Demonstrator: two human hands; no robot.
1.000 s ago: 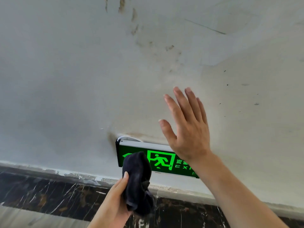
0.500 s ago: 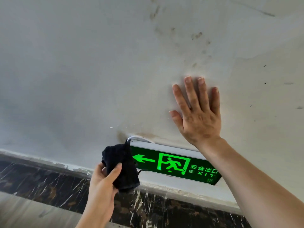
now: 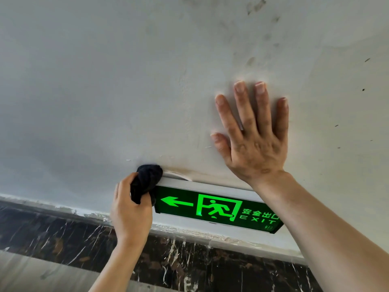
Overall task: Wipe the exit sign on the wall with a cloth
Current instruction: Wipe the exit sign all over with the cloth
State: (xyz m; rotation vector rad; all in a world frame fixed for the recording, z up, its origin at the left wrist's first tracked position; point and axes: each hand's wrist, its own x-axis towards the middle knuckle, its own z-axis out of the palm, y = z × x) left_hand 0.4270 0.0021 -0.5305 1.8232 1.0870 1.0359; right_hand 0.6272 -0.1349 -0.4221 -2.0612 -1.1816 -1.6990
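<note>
Cloth [image 3: 147, 182] bunched in my left hand [image 3: 130, 213] touches the exit sign [image 3: 216, 207] at its ten o'clock corner, right hand [image 3: 252, 142] spread flat on the wall [image 3: 105, 81]; I judge wiping barely begun, green face left

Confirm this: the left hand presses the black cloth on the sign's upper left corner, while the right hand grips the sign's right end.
Not quite. In the head view the right hand lies flat and open on the wall above the exit sign, gripping nothing. The left hand does press the black cloth on that corner.
</note>
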